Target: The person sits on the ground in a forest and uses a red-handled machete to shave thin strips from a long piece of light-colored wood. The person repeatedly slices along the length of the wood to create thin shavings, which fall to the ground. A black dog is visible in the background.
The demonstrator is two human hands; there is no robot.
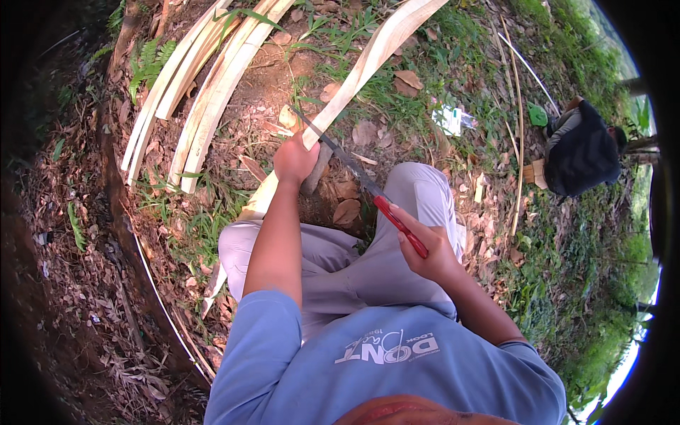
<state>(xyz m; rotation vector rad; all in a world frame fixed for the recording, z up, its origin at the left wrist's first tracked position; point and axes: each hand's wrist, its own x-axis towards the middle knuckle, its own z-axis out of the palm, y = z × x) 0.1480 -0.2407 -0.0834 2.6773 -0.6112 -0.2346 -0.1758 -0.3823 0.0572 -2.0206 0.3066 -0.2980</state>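
My left hand is closed around the near end of a long pale wooden plank, which slants away up to the far edge. My right hand grips the red handle of a hand saw. Its dark, narrow blade points away to the left and crosses the plank just beyond my left fingers. Whether the teeth have cut into the wood cannot be seen. Below my left wrist, another pale piece of wood lies beside my left knee.
Several long pale wood strips lie on the leafy ground at the far left. A white packet rests in the grass to the right, near a thin pole. Another person in dark clothing sits farther right, by a green object.
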